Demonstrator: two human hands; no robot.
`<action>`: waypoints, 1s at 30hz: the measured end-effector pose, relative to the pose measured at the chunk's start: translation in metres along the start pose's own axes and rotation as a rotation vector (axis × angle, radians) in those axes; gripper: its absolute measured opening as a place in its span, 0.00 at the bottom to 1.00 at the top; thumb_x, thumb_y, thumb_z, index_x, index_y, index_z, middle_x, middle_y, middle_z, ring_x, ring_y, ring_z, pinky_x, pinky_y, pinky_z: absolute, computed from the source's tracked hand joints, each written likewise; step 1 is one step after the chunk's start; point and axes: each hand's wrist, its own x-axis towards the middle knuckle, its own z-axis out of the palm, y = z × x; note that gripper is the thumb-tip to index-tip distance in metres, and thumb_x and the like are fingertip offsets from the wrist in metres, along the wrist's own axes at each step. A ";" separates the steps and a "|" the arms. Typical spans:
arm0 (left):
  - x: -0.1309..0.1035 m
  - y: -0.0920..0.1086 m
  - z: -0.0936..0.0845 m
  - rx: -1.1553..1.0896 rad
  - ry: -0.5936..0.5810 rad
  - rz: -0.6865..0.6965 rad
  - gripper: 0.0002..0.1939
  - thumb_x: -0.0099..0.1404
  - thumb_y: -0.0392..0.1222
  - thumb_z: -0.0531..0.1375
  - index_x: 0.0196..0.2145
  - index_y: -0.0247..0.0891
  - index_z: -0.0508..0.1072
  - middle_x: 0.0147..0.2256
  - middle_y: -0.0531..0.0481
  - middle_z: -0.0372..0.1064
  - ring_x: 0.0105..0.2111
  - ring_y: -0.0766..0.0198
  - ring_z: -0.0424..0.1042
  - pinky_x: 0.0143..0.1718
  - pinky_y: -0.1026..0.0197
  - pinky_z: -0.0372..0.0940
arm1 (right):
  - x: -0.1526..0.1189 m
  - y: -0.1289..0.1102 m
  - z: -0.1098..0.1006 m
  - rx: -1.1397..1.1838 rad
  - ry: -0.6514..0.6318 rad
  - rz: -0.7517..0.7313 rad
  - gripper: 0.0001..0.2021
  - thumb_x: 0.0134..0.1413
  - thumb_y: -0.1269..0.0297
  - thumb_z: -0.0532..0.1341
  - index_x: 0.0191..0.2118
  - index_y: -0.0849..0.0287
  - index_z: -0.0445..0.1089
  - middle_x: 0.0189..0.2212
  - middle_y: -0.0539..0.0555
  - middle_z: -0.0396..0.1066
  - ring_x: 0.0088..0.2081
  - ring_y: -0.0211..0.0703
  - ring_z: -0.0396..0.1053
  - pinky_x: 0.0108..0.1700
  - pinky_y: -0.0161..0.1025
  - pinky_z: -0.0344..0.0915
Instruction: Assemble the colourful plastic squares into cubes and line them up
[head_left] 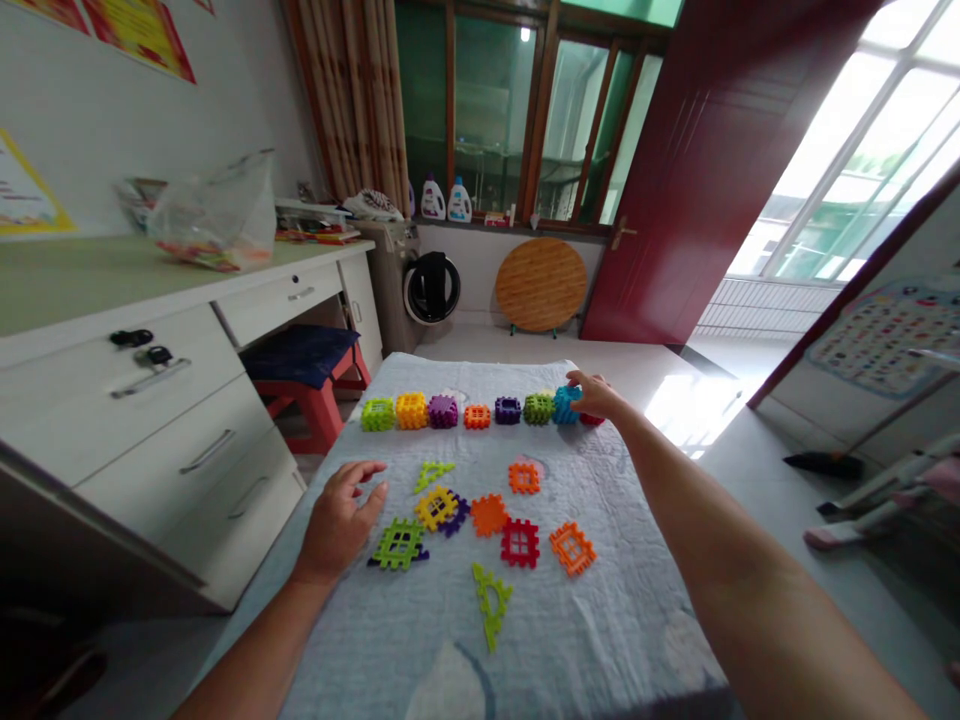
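Across the far part of the cloth-covered table (600, 630) runs a row of plastic pieces, from a green stack (377, 414) at left to a blue stack (566, 404) and a red one (592, 419) at right. My right hand (594, 394) is at the blue stack, fingers curled over its top and partly hiding the red one. Left of the loose pieces, my left hand (343, 520) hovers with fingers apart, holding nothing. Nearest it lie a green square (399, 544) and a yellow square (436, 508). Orange squares (572, 549), a red square (520, 543) and green triangles (491, 603) lie nearby.
A white desk (97, 275) with a plastic bag (221, 220) stands at left, a red stool (319, 410) beside it. Beyond the table are a washing machine (390, 290), a round wooden board (541, 284) and a red door (705, 160).
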 end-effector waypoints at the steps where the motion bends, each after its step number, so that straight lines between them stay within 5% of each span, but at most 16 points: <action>1: 0.000 0.000 0.000 0.001 -0.001 0.002 0.16 0.60 0.50 0.54 0.42 0.39 0.71 0.42 0.47 0.69 0.42 0.57 0.69 0.39 0.58 0.66 | -0.001 0.000 0.000 -0.008 -0.004 0.002 0.31 0.37 0.69 0.61 0.54 0.55 0.63 0.47 0.54 0.72 0.50 0.55 0.62 0.46 0.45 0.58; 7: -0.001 0.001 -0.001 0.004 -0.005 0.004 0.16 0.60 0.49 0.54 0.42 0.39 0.71 0.42 0.47 0.69 0.42 0.57 0.69 0.39 0.58 0.66 | -0.010 -0.005 -0.014 0.006 0.069 -0.038 0.33 0.37 0.67 0.63 0.55 0.54 0.62 0.49 0.55 0.69 0.49 0.56 0.63 0.48 0.47 0.59; 12: 0.000 0.002 0.000 0.004 -0.009 0.006 0.16 0.60 0.49 0.54 0.42 0.39 0.71 0.42 0.47 0.69 0.41 0.57 0.69 0.39 0.58 0.66 | -0.051 -0.029 -0.024 0.095 0.192 -0.087 0.28 0.43 0.66 0.62 0.54 0.56 0.64 0.48 0.58 0.69 0.50 0.57 0.62 0.50 0.51 0.59; 19: -0.004 0.006 0.001 0.014 -0.047 0.022 0.16 0.59 0.48 0.54 0.41 0.39 0.71 0.41 0.46 0.70 0.40 0.57 0.70 0.38 0.59 0.66 | -0.127 -0.087 0.016 0.240 -0.098 -0.375 0.20 0.45 0.67 0.63 0.48 0.58 0.68 0.46 0.58 0.70 0.47 0.49 0.65 0.52 0.47 0.58; 24: -0.004 0.003 0.001 0.011 -0.035 -0.010 0.16 0.58 0.47 0.54 0.41 0.37 0.72 0.40 0.46 0.71 0.40 0.58 0.70 0.38 0.59 0.66 | -0.133 -0.105 0.036 0.223 -0.095 -0.302 0.18 0.46 0.66 0.63 0.46 0.60 0.69 0.41 0.56 0.70 0.42 0.46 0.65 0.48 0.42 0.57; 30: -0.003 0.001 0.001 -0.003 -0.036 -0.027 0.16 0.58 0.47 0.54 0.41 0.37 0.72 0.40 0.46 0.71 0.39 0.58 0.70 0.38 0.59 0.66 | -0.135 -0.081 0.040 0.175 0.024 -0.130 0.17 0.47 0.65 0.61 0.46 0.56 0.69 0.43 0.56 0.68 0.45 0.49 0.61 0.47 0.44 0.56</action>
